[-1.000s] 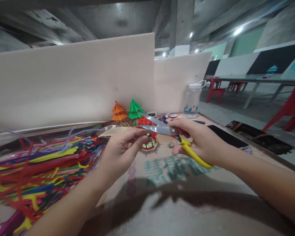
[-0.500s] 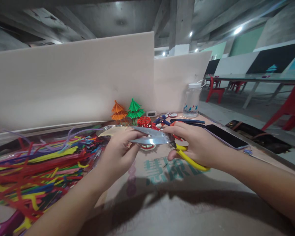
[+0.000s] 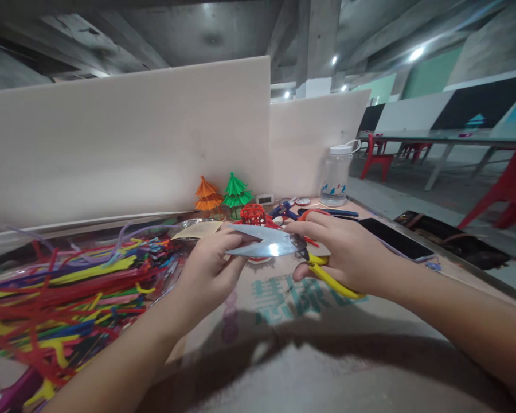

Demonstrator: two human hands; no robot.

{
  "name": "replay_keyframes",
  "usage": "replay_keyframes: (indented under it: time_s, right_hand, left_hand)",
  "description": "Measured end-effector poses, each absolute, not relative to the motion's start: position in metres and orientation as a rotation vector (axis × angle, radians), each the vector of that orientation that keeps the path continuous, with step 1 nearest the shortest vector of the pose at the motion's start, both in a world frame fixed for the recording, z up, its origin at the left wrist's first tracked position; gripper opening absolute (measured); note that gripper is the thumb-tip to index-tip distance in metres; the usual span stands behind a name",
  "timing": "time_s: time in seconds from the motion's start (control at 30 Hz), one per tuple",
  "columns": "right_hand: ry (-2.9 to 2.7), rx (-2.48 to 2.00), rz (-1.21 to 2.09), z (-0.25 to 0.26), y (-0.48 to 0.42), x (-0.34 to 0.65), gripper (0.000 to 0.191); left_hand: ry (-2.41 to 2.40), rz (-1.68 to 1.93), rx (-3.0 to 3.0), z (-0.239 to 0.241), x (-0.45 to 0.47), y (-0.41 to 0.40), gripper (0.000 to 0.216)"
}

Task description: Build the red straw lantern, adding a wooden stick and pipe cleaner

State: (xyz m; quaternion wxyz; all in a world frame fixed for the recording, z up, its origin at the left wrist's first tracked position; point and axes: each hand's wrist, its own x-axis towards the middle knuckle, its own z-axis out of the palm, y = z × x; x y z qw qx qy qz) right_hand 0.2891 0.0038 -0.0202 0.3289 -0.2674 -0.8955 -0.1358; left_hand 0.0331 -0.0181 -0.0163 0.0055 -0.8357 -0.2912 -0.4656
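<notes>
My right hand (image 3: 339,246) is closed round the handles of a pair of scissors (image 3: 266,242), one handle yellow and the other partly red. The metal blades point left, slightly parted, with their tips at the fingers of my left hand (image 3: 215,261). Those left fingers are pinched together; whatever they hold is hidden behind the blades and fingertips. Just behind the blades stands a red openwork piece (image 3: 253,214). A green paper-like tree (image 3: 235,192) and an orange one (image 3: 207,195) stand farther back.
A heap of coloured pipe cleaners (image 3: 69,298) covers the left side. To the right lie a phone (image 3: 395,238) and a water bottle (image 3: 334,176). A blue glue gun (image 3: 286,209) rests at the back before white panels (image 3: 155,137). Printed cardboard (image 3: 241,355) covers the table.
The scissor blades have closed a little, narrowing the gap between them. Both hands stay in nearly the same place.
</notes>
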Motion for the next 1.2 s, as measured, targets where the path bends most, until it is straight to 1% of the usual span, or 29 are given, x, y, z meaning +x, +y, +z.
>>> replay_keyframes:
  time_s: [0.23,0.43,0.5,0.6,0.73,0.83,1.0,1.1,1.2]
  right_hand:
    - [-2.338,-0.692,-0.351,-0.0199,0.0032,0.2885,0.054]
    - [-2.322,-0.727,-0.36,-0.0202,0.0022,0.2883,0.051]
    - [-2.321,-0.747,-0.308,-0.0203,0.0025,0.2884,0.051]
    - [-2.296,-0.859,-0.144,-0.0199,0.0043,0.2896,0.047]
    - [-2.232,-0.933,0.046,-0.0178,0.0069,0.2933,0.041]
    - [-2.259,-0.89,0.003,-0.0168,0.007,0.295,0.041]
    - [-2.31,-0.812,-0.141,-0.0182,0.005,0.292,0.043]
    - [-2.322,-0.798,-0.213,-0.019,0.0044,0.2899,0.045]
    - [-2.322,-0.801,-0.253,-0.0188,0.0044,0.2893,0.051]
  left_hand:
    - [-0.912,-1.464,-2.639,-0.0169,0.0322,-0.0169,0.026]
    - [-1.025,-1.526,-2.676,-0.0185,0.034,-0.0144,0.021]
    - [-1.073,-1.566,-2.693,-0.0185,0.0348,-0.015,0.018]
    - [-1.136,-1.641,-2.775,-0.0189,0.0356,-0.017,0.01]
    - [-1.2,-1.785,-2.847,-0.0199,0.0355,-0.0194,0.01]
    - [-1.184,-1.788,-2.856,-0.0199,0.0343,-0.0201,0.014]
    - [-1.124,-1.671,-2.839,-0.0194,0.0321,-0.0188,0.021]
    - [-1.103,-1.65,-2.806,-0.0192,0.0317,-0.0178,0.019]
    - [-1.111,-1.63,-2.751,-0.019,0.0318,-0.0175,0.016]
